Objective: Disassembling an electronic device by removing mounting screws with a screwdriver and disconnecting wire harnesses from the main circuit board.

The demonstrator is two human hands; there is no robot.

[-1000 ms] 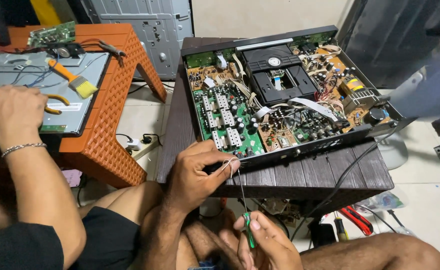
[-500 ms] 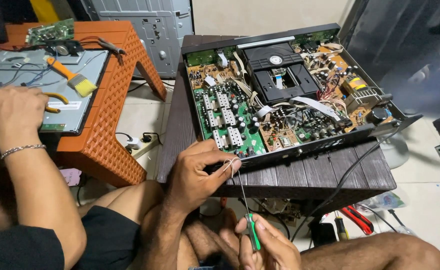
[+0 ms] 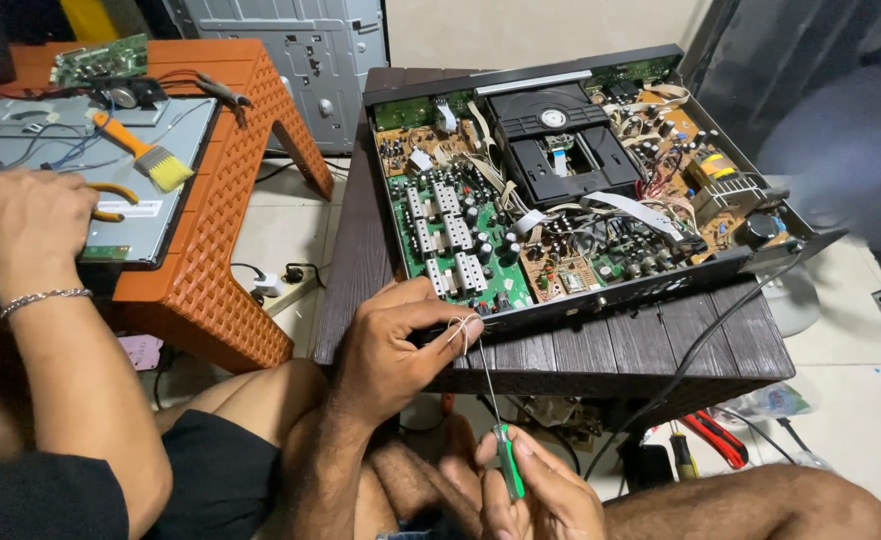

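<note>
An opened disc player (image 3: 581, 190) with green and brown circuit boards lies on a dark wooden table (image 3: 651, 350). My left hand (image 3: 391, 350) rests at the player's front edge. Its thumb and forefinger pinch a thin silvery wire (image 3: 461, 328), right where the screwdriver's shaft tip meets it. My right hand (image 3: 546, 495) is lower, under the table edge, and grips a thin screwdriver (image 3: 507, 470) by its green handle, shaft pointing up to the left hand.
Another person's hands (image 3: 31, 215), one with a bracelet, work on a flat panel (image 3: 161, 200) on an orange plastic stool (image 3: 231, 290). A yellow brush (image 3: 146, 152) and a small green board (image 3: 101, 58) lie there. Red-handled pliers (image 3: 716, 438) and cables lie on the floor.
My right hand has shifted slightly to the right with the screwdriver. The left hand keeps its pinch at the player's front edge.
</note>
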